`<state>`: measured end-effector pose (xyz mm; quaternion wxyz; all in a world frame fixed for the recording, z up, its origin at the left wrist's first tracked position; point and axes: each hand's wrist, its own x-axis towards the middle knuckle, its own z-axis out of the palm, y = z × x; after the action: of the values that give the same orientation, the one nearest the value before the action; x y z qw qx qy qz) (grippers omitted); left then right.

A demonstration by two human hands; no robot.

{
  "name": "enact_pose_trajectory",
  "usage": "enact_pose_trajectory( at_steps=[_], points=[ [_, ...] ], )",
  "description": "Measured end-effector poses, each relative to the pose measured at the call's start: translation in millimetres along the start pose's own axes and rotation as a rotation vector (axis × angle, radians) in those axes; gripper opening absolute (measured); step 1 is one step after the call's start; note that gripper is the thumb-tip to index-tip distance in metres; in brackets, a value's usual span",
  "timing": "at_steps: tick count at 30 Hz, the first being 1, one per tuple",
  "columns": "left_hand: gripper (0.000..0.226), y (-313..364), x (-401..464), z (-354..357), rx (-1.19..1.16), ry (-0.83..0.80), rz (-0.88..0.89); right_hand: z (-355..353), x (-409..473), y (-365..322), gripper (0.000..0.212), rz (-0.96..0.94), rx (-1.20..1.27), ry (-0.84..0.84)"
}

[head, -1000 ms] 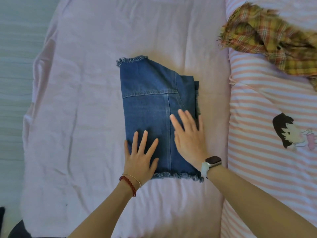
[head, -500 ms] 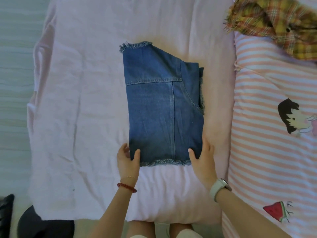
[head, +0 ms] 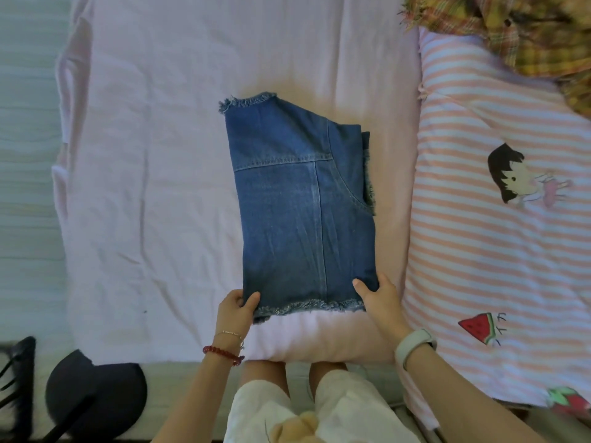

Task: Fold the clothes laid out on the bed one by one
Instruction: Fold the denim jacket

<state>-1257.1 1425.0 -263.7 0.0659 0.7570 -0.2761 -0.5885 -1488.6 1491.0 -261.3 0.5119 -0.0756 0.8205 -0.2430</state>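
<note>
No writing showed. Left hand and right hand pinched the denim shorts' six-o'clock corners, fingers curled beneath, thumbs on top.

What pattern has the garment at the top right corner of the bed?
The crumpled garment has a yellow-green plaid with reddish lines, seen in the head view.

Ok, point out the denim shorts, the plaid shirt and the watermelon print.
denim shorts (head: 303,219), head view, middle of the folded panel
plaid shirt (head: 524,33), head view, crumpled middle
watermelon print (head: 478,327), head view, red flesh
</note>
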Motion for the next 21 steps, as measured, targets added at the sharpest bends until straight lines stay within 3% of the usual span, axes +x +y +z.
enact_pose_trajectory(
  at_steps=[3,6,11,14,16,18,19,21],
  points=[
    [0.028,8.9,-16.4,-8.6,-0.168,0.003,0.062,-10.1,-11.4,-12.8,0.021,0.025,0.086,0.079],
    [0.02,47.3,-18.6,-18.5,-0.217,-0.061,0.246,-20.4,-13.6,-50.4,0.036,-0.049,0.268,0.09],
    [0.042,114.3,-0.2,-32.2,-0.261,-0.247,0.374,-25.5,1.5,-119.0,0.011,-0.214,0.209,0.084],
    [0.032,122.0,7.9,-39.3,0.117,-0.27,0.51,-37.0,15.2,-128.8,0.029,-0.331,-0.247,0.041],
    [0.03,108.0,13.3,-42.3,0.517,-0.289,0.623,-46.0,20.2,-120.5,0.038,-0.351,-0.667,-0.114],
    [0.022,84.4,14.9,-44.0,0.724,-0.304,0.653,-50.0,22.9,-99.2,0.04,-0.361,-0.971,-0.239],
    [0.015,74.1,14.3,-43.6,0.759,-0.282,0.664,-50.9,23.4,-86.1,0.04,-0.401,-1.039,-0.245],
    [0.005,59.9,13.5,-39.9,0.757,-0.207,0.711,-50.2,16.2,-63.0,0.04,-0.47,-0.901,-0.229]
  ],
)
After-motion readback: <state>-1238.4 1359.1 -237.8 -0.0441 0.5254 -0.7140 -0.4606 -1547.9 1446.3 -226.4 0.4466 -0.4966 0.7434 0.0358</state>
